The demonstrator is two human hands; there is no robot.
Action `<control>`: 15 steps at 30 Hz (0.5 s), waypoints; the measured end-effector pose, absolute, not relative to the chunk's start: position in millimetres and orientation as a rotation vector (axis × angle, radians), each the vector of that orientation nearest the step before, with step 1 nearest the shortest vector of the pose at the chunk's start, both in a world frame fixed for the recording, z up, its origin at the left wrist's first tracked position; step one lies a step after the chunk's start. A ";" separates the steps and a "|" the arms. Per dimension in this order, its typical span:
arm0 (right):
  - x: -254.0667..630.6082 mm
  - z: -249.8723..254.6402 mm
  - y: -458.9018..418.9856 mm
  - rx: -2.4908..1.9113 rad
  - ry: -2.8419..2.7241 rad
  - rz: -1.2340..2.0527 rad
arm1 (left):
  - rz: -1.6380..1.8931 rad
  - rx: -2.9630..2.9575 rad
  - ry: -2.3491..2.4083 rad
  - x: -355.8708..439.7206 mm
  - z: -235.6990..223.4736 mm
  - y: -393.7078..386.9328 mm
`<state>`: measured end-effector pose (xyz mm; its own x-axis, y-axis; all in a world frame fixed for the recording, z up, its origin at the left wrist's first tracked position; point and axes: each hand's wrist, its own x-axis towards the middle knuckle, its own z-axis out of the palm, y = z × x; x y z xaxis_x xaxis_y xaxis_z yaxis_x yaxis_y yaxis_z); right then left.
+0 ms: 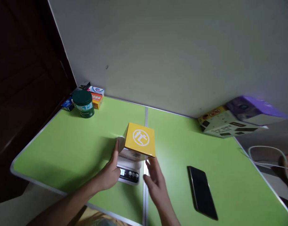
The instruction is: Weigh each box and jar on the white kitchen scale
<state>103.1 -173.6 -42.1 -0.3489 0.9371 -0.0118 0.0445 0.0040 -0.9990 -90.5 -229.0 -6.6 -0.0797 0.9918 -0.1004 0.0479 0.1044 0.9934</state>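
- Nearest the camera, two bare forearms [71,204] come in from the lower edge, ending in the left hand [112,172] and the right hand [155,182].
- Between the hands stands a yellow, square-topped cardboard box [140,140] with a white round emblem, over a white kitchen scale with a black button panel [130,176]; whether it rests fully on the scale is hidden.
- The left hand lays extended fingers along the box's left side; I cannot tell how firmly it presses. The right hand is wide, thumb apart from fingers, by the lower right edge; contact there is unclear.
- The box looks like stiff, thin card, probably fairly light; its shiny top may be slippery and its corners could dent. Opposite side walls, low down, seem the best hold.
- Beneath, a metal seam [144,201] divides the light green tabletop [174,147], just right of the scale.
- Room for moving is widest leftward, towards the rounded front corner. On the right, a flat black phone [202,191] narrows it.
- Farther off, a dark green lidded tub [84,105] stands before small cartons at the back left; a white printed carton [228,125] and a purple package [254,110] sit by the right edge, against the grey wall [146,56].
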 end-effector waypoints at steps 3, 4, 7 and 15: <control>126.4 -35.2 -166.6 -1.063 -1.387 1.409 | 1.142 1.022 1.530 -103.6 -3.9 -239.9; 135.5 -32.7 -165.6 -1.094 -1.319 1.399 | 1.149 1.006 1.579 -111.5 -4.0 -243.9; 160.7 -28.1 -168.4 -1.222 -1.095 1.334 | 1.191 0.987 1.696 -139.7 -7.3 -256.2; 167.6 -34.0 -177.6 -1.292 -1.000 1.332 | 1.172 0.983 1.808 -166.1 -14.1 -271.5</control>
<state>167.6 -177.6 -34.0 0.0565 0.9824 -0.1780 -0.1030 -0.1716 -0.9798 -166.1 -271.5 -14.1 -0.4200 0.8893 -0.1810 0.1977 0.2843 0.9381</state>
